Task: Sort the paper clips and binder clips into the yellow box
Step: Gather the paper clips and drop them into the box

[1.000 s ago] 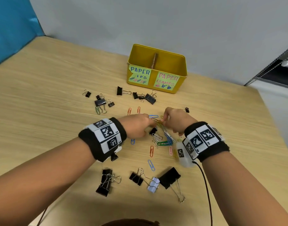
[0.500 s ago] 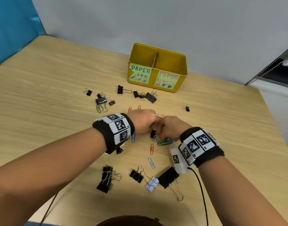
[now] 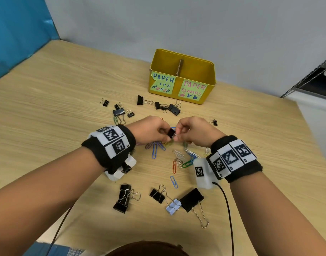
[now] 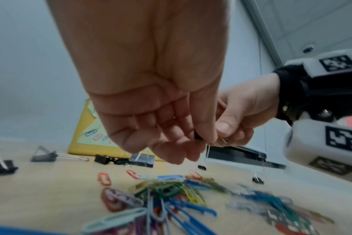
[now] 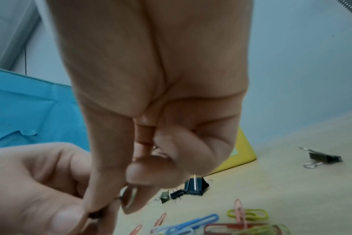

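Observation:
Both hands meet above the table's middle around a small black binder clip [image 3: 170, 133]. My left hand [image 3: 154, 131] pinches its black body; my right hand [image 3: 188, 133] pinches its wire handle [image 5: 129, 194]. Under them lies a heap of coloured paper clips [image 3: 180, 157], also seen close in the left wrist view [image 4: 171, 190]. The yellow box [image 3: 182, 76] stands behind, split by a divider, its left half labelled for paper clips and its right half for paper clamps. More black binder clips [image 3: 174, 109] lie in front of the box.
Several larger binder clips [image 3: 191, 199] and a pale blue one [image 3: 173, 206] lie near the table's front edge. A lone small clip [image 3: 215, 122] sits at right. A blue panel [image 3: 19, 28] stands at far left, a dark shelf [image 3: 317, 74] at far right.
Both hands have lifted off the paper clip heap with the small black binder clip between them. The paper clips that were tangled with it now lie on the table.

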Action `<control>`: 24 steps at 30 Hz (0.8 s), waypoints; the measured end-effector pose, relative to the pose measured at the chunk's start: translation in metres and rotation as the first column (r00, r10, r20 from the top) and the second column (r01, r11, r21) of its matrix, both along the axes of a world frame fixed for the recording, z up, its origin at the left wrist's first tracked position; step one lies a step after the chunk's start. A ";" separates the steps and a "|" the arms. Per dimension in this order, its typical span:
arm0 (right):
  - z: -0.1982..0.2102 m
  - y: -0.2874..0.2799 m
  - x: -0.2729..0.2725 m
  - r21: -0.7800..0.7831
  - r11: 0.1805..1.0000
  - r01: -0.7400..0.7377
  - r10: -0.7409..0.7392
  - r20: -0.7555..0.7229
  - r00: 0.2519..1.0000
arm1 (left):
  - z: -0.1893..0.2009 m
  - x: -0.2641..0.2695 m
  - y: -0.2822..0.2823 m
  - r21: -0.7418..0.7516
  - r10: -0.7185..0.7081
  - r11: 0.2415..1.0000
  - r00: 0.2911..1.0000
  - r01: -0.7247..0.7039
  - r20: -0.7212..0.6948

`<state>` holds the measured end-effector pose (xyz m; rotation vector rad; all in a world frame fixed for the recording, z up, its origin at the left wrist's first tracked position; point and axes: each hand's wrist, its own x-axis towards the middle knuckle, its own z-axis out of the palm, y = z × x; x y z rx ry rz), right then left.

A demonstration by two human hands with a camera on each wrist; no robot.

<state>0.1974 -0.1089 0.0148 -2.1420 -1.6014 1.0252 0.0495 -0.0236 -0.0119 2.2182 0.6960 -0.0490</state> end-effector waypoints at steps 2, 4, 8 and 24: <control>0.002 0.000 0.001 -0.002 1.000 0.009 -0.009 -0.017 1.000 | 0.002 -0.008 0.005 -0.004 0.037 0.999 0.999 -0.037 0.006; 0.001 -0.001 0.001 -0.043 0.999 -0.001 0.001 0.005 1.000 | 0.001 -0.015 0.010 0.032 0.074 0.997 0.997 -0.075 0.010; -0.006 -0.001 -0.002 -0.088 0.996 -0.006 0.002 -0.039 0.999 | -0.003 -0.022 0.012 0.005 0.083 0.997 0.996 -0.083 -0.035; -0.014 0.001 -0.024 -0.228 0.972 -0.063 0.063 -0.007 0.998 | -0.012 -0.013 0.012 0.210 0.059 0.978 0.956 0.003 -0.288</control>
